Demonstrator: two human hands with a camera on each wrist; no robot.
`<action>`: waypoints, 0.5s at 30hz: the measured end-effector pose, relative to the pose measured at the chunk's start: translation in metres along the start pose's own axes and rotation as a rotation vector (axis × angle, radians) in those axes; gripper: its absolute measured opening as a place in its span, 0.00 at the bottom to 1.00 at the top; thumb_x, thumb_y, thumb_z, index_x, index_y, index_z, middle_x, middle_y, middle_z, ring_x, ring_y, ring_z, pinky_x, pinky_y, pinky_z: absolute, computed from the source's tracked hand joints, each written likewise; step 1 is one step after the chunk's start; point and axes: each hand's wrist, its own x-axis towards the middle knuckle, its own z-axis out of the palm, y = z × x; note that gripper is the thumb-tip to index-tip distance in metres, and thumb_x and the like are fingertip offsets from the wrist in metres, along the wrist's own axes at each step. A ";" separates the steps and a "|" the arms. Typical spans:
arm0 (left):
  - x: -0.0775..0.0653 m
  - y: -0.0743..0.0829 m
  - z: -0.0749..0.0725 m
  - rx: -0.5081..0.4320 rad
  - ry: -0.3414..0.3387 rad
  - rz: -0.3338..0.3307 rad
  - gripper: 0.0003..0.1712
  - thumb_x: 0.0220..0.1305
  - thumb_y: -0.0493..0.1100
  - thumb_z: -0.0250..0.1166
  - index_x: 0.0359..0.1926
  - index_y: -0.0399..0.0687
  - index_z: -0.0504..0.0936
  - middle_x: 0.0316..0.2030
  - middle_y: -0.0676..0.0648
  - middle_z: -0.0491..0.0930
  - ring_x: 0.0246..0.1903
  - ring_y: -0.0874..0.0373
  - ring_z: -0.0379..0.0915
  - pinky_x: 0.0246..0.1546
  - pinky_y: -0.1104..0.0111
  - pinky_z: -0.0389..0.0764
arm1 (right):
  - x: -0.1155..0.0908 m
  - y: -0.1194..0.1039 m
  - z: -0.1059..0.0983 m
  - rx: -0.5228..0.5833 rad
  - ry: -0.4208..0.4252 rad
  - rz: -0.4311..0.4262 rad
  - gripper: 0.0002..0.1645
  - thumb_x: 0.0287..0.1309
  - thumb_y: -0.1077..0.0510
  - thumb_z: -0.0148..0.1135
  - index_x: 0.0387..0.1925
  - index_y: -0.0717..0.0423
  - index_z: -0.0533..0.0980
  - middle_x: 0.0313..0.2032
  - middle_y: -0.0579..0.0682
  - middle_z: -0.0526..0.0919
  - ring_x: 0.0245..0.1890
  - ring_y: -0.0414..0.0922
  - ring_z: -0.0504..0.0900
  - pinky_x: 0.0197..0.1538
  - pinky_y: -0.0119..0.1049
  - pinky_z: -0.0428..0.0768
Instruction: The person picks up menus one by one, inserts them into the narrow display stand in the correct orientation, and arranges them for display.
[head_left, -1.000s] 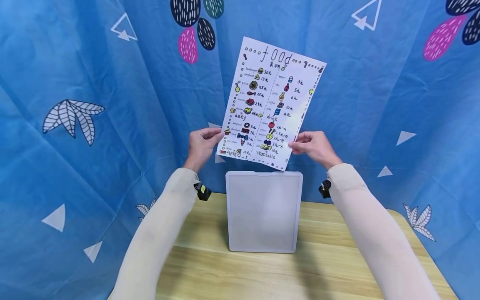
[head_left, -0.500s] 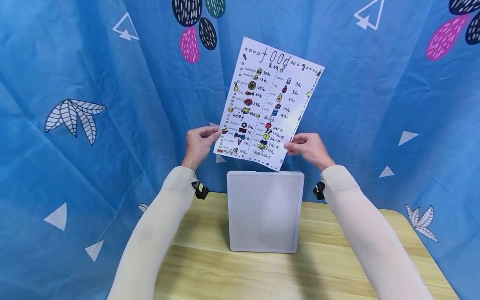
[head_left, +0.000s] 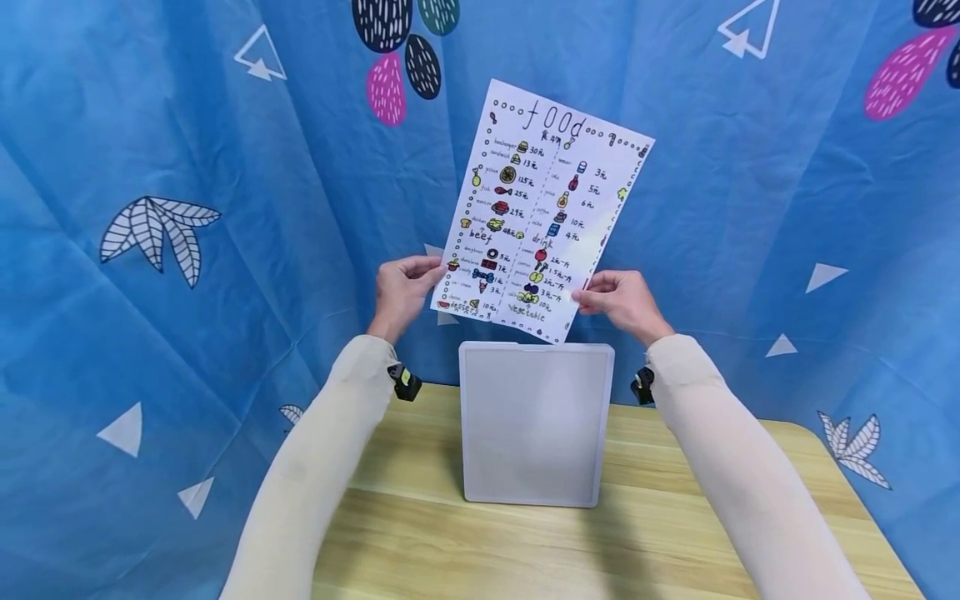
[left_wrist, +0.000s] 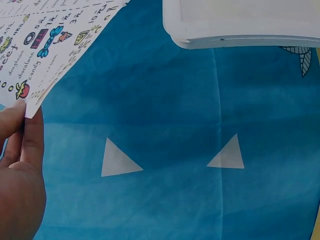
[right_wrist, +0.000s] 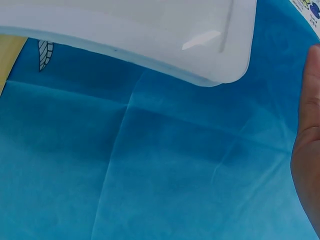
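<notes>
A white paper menu (head_left: 525,217), headed "food" with drawn dishes and prices, is held up in front of the curtain and leans to the right in the head view. My left hand (head_left: 403,292) pinches its lower left edge between thumb and fingers. On the lower right edge, my right hand (head_left: 622,302) pinches it the same way. Just below the sheet's bottom edge, a flat pale grey rectangular case (head_left: 536,425) stands upright on the table. The left wrist view shows the thumb on the menu (left_wrist: 50,45) beside a drawn strawberry.
The light wooden table (head_left: 420,533) reaches back to a blue patterned curtain (head_left: 720,217), which also hangs along both sides. Each wrist carries a small black camera, the left camera (head_left: 405,382) and the right camera (head_left: 642,386).
Both hands have shifted slightly left and then back right with the menu, which stays tilted in their grip. The head view has drifted a little; the case stays standing.
</notes>
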 end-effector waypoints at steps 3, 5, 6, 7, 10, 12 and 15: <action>0.000 -0.001 0.000 -0.009 -0.008 -0.004 0.15 0.65 0.41 0.69 0.50 0.40 0.87 0.46 0.40 0.86 0.44 0.50 0.83 0.49 0.60 0.82 | -0.001 0.001 -0.001 -0.004 -0.006 -0.005 0.22 0.62 0.51 0.70 0.47 0.67 0.80 0.43 0.59 0.85 0.34 0.41 0.87 0.53 0.40 0.82; -0.001 -0.002 0.001 -0.011 -0.013 -0.014 0.15 0.65 0.41 0.69 0.50 0.40 0.87 0.46 0.40 0.86 0.45 0.50 0.83 0.49 0.60 0.82 | -0.001 0.002 -0.002 -0.011 -0.007 -0.006 0.22 0.62 0.51 0.70 0.47 0.66 0.80 0.43 0.59 0.86 0.34 0.42 0.87 0.52 0.39 0.82; -0.001 -0.003 0.001 -0.011 -0.016 -0.016 0.15 0.65 0.41 0.70 0.50 0.40 0.87 0.46 0.40 0.86 0.45 0.49 0.83 0.50 0.60 0.82 | -0.002 0.003 -0.003 -0.014 -0.009 -0.006 0.21 0.62 0.52 0.70 0.47 0.66 0.80 0.43 0.59 0.86 0.34 0.43 0.88 0.52 0.39 0.82; -0.002 -0.004 0.001 -0.008 -0.020 -0.018 0.15 0.65 0.42 0.70 0.51 0.40 0.87 0.46 0.41 0.86 0.45 0.50 0.83 0.50 0.60 0.82 | -0.002 0.004 -0.003 -0.018 -0.011 -0.008 0.21 0.62 0.51 0.70 0.47 0.65 0.80 0.43 0.59 0.86 0.34 0.43 0.88 0.52 0.40 0.82; -0.003 -0.007 0.001 -0.004 -0.024 -0.021 0.15 0.65 0.42 0.70 0.51 0.41 0.87 0.46 0.41 0.86 0.45 0.50 0.83 0.50 0.59 0.82 | -0.003 0.006 -0.005 -0.038 -0.020 -0.008 0.21 0.62 0.51 0.70 0.47 0.65 0.81 0.43 0.59 0.86 0.35 0.45 0.88 0.54 0.42 0.82; -0.004 -0.008 0.002 -0.004 -0.029 -0.025 0.16 0.65 0.43 0.70 0.51 0.41 0.87 0.46 0.41 0.86 0.45 0.50 0.83 0.50 0.59 0.82 | -0.004 0.007 -0.006 -0.045 -0.028 -0.013 0.20 0.62 0.52 0.70 0.46 0.65 0.81 0.43 0.59 0.86 0.35 0.45 0.88 0.53 0.43 0.82; -0.006 -0.011 0.004 -0.008 -0.038 -0.031 0.15 0.65 0.42 0.70 0.51 0.41 0.87 0.46 0.41 0.86 0.44 0.50 0.83 0.49 0.59 0.82 | -0.006 0.008 -0.007 -0.050 -0.039 -0.022 0.19 0.62 0.53 0.70 0.46 0.66 0.80 0.42 0.59 0.86 0.34 0.45 0.88 0.53 0.45 0.82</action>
